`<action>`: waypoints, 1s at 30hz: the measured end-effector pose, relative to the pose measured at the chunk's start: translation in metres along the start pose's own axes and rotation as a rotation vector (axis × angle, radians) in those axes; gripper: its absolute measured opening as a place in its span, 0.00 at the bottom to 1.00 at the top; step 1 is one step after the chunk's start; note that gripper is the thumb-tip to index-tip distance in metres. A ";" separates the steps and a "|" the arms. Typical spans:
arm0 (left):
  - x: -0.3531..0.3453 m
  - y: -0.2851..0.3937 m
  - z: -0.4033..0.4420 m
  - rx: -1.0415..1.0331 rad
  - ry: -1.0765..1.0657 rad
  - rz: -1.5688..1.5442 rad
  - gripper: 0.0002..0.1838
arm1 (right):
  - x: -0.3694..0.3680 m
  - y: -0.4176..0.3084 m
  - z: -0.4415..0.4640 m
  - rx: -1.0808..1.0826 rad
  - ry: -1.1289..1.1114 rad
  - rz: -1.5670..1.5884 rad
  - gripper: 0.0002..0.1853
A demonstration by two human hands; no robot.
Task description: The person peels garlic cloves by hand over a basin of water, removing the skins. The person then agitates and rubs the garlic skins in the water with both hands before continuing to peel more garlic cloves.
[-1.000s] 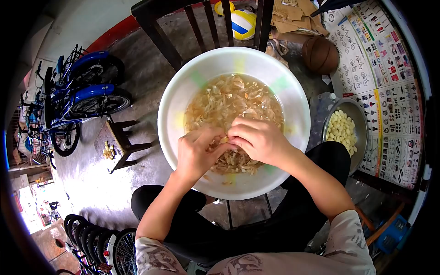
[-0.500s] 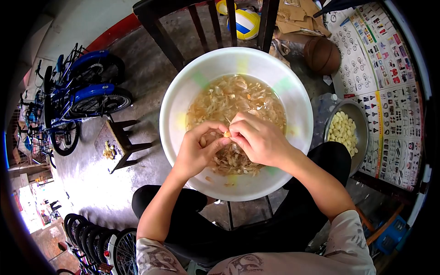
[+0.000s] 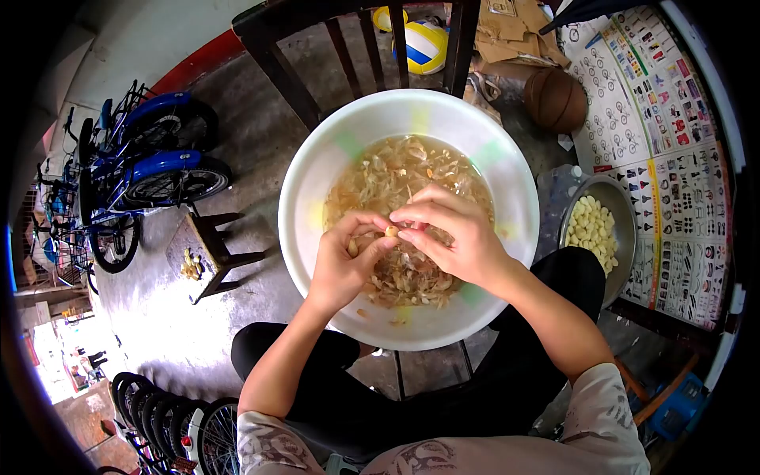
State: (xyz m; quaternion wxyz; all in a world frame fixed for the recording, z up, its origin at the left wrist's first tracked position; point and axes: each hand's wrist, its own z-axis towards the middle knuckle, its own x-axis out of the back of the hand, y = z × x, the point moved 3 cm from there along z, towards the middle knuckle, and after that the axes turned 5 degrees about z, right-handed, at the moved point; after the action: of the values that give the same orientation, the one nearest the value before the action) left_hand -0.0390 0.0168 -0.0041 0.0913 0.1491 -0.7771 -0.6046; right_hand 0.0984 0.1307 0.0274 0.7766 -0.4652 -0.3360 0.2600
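A wide white basin [image 3: 309, 166] holds murky water with many loose garlic skins [image 3: 419, 166] in it. Over the basin, a small garlic clove [image 3: 391, 231] is pinched between the thumb and index finger of my left hand [image 3: 340, 257]. Another clove [image 3: 353, 248] is tucked in the curled fingers of that hand. My right hand [image 3: 463, 241] meets the held clove from the right, its thumb and index fingertips at the clove with a slight gap behind them. To the right, a metal bowl [image 3: 625, 214] contains many pale peeled garlic cloves [image 3: 590, 228].
Left of the basin stands a small wooden stool [image 3: 212, 249] with a few cloves on it. A dark wooden chair [image 3: 277, 59] is behind the basin. A basketball [image 3: 556, 99], a volleyball [image 3: 421, 47], blue-fendered bicycles [image 3: 170, 162] and a printed poster [image 3: 633, 150] surround the area.
My right fingers have spread a little wider around the clove, and the right hand has tilted slightly. My left hand keeps its hold. The whole view has shifted slightly.
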 end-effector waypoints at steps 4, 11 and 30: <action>0.004 -0.002 -0.004 -0.020 -0.008 0.160 0.12 | 0.001 -0.001 -0.001 0.068 -0.065 -0.034 0.06; -0.002 0.017 -0.009 -0.024 -0.044 0.245 0.14 | 0.003 -0.001 -0.006 0.128 -0.116 -0.084 0.04; 0.002 0.011 -0.004 -0.073 -0.014 0.177 0.13 | -0.003 0.000 -0.004 0.046 -0.124 -0.225 0.07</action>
State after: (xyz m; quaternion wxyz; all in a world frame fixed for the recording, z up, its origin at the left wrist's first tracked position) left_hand -0.0410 0.0143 0.0075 0.1443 0.0723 -0.7653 -0.6231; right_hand 0.0995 0.1261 0.0250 0.7892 -0.3897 -0.4272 0.2070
